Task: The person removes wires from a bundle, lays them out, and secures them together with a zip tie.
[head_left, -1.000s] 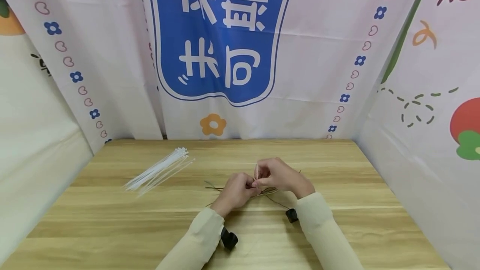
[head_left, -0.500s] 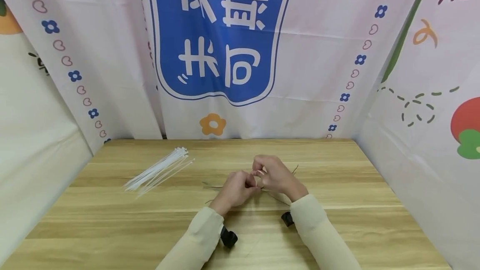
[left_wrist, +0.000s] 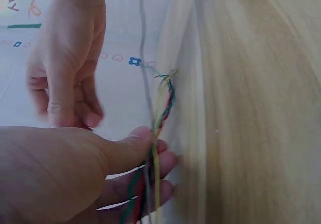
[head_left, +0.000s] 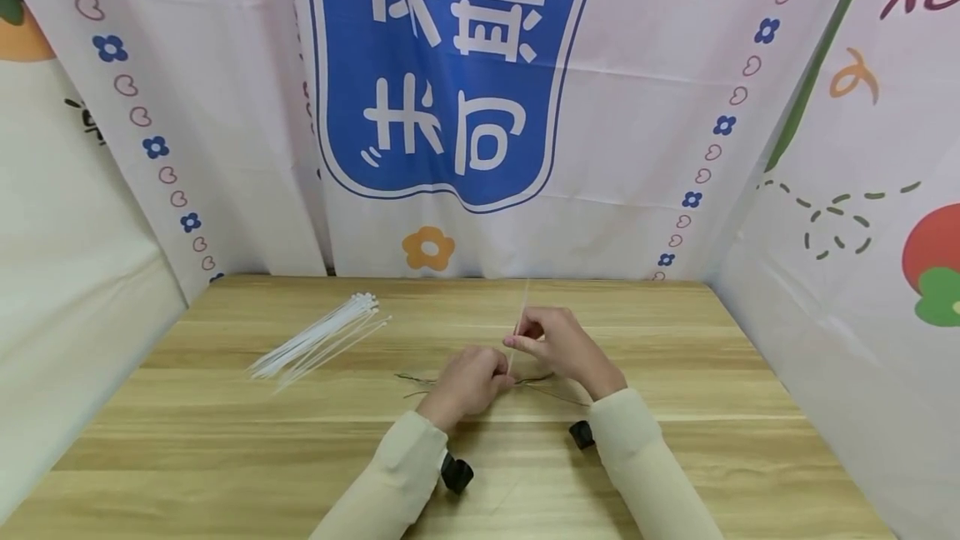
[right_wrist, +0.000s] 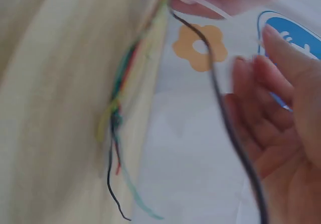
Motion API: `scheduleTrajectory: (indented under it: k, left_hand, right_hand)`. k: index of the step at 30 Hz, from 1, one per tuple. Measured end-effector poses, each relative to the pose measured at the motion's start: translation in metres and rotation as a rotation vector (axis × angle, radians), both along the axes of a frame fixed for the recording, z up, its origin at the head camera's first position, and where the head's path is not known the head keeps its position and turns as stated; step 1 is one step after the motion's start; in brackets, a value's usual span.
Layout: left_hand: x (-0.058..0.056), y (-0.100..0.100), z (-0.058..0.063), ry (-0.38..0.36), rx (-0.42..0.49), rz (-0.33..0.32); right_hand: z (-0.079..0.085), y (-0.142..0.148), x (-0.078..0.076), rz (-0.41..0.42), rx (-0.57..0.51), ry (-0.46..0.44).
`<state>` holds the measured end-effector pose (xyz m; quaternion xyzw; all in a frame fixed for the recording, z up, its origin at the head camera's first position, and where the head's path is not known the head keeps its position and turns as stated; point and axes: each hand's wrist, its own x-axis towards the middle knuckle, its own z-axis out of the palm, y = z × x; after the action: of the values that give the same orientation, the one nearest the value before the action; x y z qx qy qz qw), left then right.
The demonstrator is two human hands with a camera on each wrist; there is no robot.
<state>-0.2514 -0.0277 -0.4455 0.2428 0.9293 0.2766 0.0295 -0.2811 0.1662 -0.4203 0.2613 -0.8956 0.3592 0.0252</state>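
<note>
My left hand (head_left: 471, 380) pinches a thin bundle of coloured wires (left_wrist: 169, 101) between thumb and fingers, low over the table. Red, green, yellow and black strands show in it, partly twisted together. Loose wire ends (head_left: 412, 378) stick out on both sides of the hand. A white cable tie (head_left: 524, 297) rises from the left fingertips, and my right hand (head_left: 566, 350) pinches it partway up, its tail pointing upward. In the right wrist view the right hand (right_wrist: 286, 98) is blurred, and the tie (right_wrist: 213, 7) shows by the left fingers. The left fingers hide where tie and wires meet.
A fanned pile of white cable ties (head_left: 322, 340) lies on the wooden table (head_left: 225, 457) to the left. Black wrist cameras (head_left: 456, 473) hang beneath both sleeves. Printed cloth (head_left: 615, 148) walls in the back and sides.
The right hand has worked close above the left, and now the tie stands out long and straight above its fingers. The left hand stays put; the wire ends have shifted.
</note>
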Motion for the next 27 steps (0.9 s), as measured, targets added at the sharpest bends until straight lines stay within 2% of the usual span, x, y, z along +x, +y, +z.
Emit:
scheduleTrajectory:
  k: [4,8,11,16,20,23,27]
  left_hand:
    - [0.0,-0.005,0.003,-0.05,-0.013,-0.043]
    - [-0.003,-0.011,0.003,-0.11,0.036,-0.071]
    - [-0.007,-0.017,0.003,-0.168,0.086,-0.08]
    - [-0.012,-0.024,0.005,-0.278,0.175,-0.091]
    - [-0.016,-0.027,0.008,-0.269,0.192,-0.095]
    - [-0.017,-0.029,0.01,-0.246,0.174,-0.091]
    - [-0.018,-0.033,0.013,-0.25,0.147,-0.106]
  right_hand:
    - [0.004,0.001,0.002,0.051,0.1,-0.101]
    - [0.006,-0.002,0.006,0.139,0.165,-0.161]
    - [0.004,-0.006,0.008,0.188,0.215,-0.173]
    - [-0.004,-0.011,0.009,0.209,0.271,-0.16]
    - [-0.008,-0.014,0.008,0.215,0.283,-0.156]
    - [-0.01,-0.016,0.007,0.221,0.294,-0.158]
    - [-0.011,-0.015,0.005,0.227,0.297,-0.181]
